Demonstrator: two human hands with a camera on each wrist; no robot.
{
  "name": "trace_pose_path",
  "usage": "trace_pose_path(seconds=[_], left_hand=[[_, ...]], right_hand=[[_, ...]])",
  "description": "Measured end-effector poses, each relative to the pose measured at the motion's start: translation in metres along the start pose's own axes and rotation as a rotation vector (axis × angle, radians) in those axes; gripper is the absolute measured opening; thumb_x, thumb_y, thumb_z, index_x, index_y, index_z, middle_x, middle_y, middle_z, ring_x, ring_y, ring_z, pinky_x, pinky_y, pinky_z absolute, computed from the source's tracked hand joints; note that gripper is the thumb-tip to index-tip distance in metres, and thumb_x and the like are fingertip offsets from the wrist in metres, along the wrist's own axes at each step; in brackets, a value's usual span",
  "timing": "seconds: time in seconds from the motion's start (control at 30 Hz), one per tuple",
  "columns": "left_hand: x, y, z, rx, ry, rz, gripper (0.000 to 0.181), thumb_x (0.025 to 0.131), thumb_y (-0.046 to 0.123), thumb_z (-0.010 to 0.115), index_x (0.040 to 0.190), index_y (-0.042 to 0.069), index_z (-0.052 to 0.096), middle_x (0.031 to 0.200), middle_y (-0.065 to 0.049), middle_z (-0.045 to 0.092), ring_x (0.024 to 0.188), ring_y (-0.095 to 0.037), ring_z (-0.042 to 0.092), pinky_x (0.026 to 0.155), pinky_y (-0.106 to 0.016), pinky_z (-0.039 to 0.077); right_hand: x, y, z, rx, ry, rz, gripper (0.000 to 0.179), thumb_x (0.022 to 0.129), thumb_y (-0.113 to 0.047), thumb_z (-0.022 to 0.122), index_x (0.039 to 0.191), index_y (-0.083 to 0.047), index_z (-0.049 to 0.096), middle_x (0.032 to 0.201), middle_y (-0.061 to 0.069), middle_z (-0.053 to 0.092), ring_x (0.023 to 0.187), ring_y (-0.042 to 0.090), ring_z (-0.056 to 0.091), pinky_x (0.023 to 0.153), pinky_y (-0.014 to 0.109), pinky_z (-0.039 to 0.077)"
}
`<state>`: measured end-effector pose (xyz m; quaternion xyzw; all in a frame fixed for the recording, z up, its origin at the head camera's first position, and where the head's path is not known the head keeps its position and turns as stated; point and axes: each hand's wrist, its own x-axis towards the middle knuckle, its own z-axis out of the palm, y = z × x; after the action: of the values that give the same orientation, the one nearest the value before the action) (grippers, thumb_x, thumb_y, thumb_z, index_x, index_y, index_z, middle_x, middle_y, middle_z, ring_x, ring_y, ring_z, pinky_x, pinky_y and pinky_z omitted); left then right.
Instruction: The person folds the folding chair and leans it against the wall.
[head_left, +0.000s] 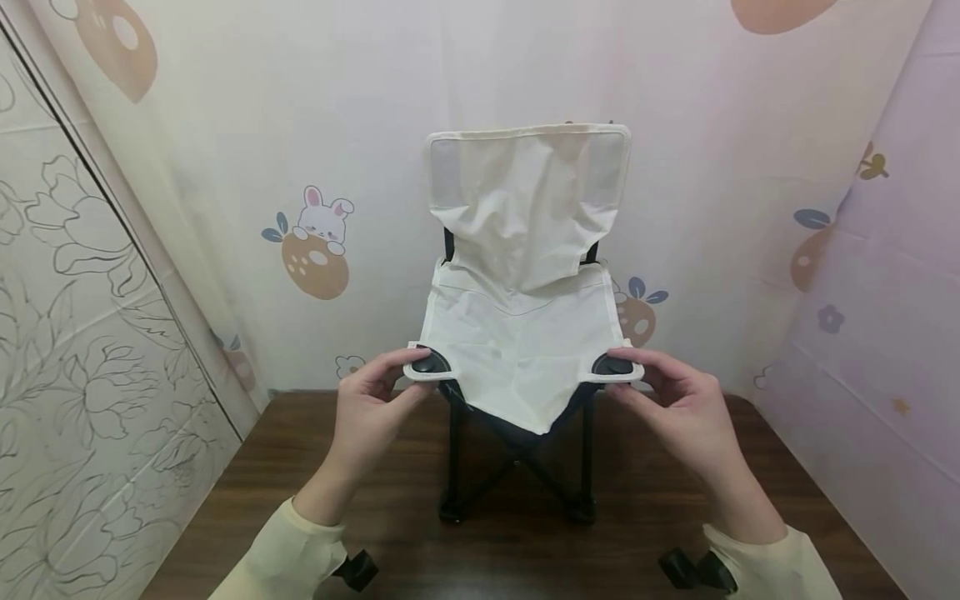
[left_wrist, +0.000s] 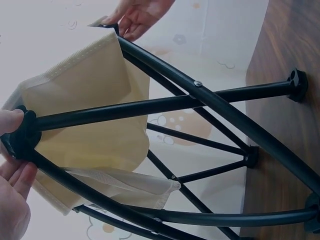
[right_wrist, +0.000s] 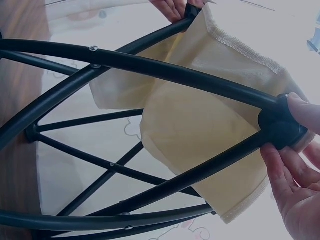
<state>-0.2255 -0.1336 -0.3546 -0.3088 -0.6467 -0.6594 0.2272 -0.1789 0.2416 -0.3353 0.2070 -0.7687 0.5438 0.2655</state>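
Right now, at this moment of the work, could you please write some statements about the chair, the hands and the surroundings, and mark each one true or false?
1. The left hand holds a front corner of the seat. True.
2. The right hand lies flat on the brown surface. False: it holds the seat's other front corner.
3. The chair has dark legs that cross each other. True.
4. The seat fabric is black. False: it is whitish.
5. The chair stands on the brown surface. True.
6. The cloth behind the chair is plain. False: it has prints, including a rabbit.
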Motion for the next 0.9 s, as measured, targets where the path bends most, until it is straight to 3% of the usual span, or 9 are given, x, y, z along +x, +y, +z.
trace_pose_path(seconds=[0.53, 0.9], left_hand=[[0.0019, 0.0010, -0.0009, 0.030, -0.012, -0.018, 0.038, 0.092, -0.014, 0.080, 0.127, 0.001, 0.077, 0.130, -0.018, 0.075, 0.122, -0.026, 0.074, 0.092, -0.039, 0.064], [0.0034, 0.0007, -0.0003, 0.015, -0.014, -0.006, 0.036, 0.092, -0.014, 0.079, 0.127, -0.001, 0.077, 0.128, -0.021, 0.075, 0.120, -0.025, 0.075, 0.091, -0.037, 0.064]], right_hand=[[0.0022, -0.0030, 0.0017, 0.015, -0.006, 0.003, 0.048, 0.088, 0.019, 0.080, 0.132, 0.004, 0.074, 0.122, -0.001, 0.080, 0.108, 0.011, 0.075, 0.095, 0.021, 0.059], [0.0033, -0.0034, 0.0040, 0.118, -0.014, -0.021, 0.047, 0.087, 0.023, 0.078, 0.132, 0.008, 0.072, 0.120, 0.005, 0.080, 0.104, 0.013, 0.076, 0.090, 0.023, 0.062]])
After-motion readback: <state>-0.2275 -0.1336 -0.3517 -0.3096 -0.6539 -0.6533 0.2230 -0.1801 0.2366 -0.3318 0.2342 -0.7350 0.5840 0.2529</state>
